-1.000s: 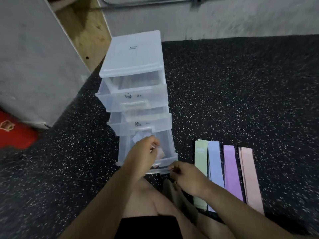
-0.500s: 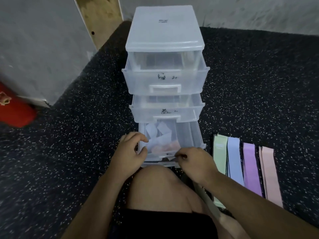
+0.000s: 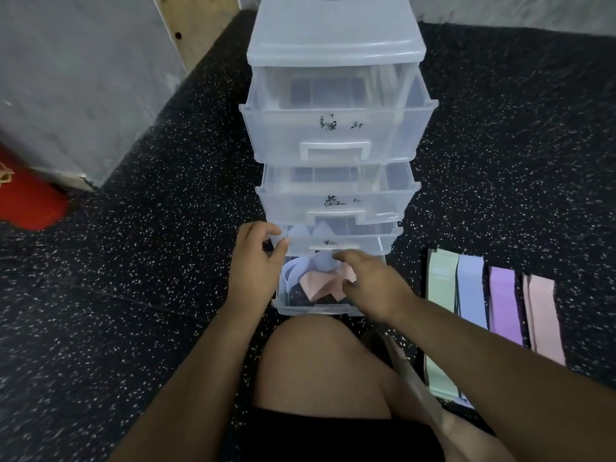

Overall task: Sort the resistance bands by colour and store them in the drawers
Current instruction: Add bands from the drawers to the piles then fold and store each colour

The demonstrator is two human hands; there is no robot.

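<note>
Drawer sort: bottom tray, mixed bands

Hands both at the bottom drawer (image 3: 320,306) of the drawer unit (image 3: 336,45). Our left hand (image 3: 255,261) pinches the 3rd drawer (image 3: 336,243) corner w/ curled fingers; right hand (image 3: 370,281) reaches in, fingers loose, gripping nothing we can confirm. Pink band (image 3: 320,283) and lilac band (image 3: 313,263) lie tangled inside. Best to lift one colour clear, not drag both. Knee (image 3: 320,355) crowds the front lip; floor (image 3: 133,295) left is open. Four sorted strips (image 3: 493,301) lie right.
</note>
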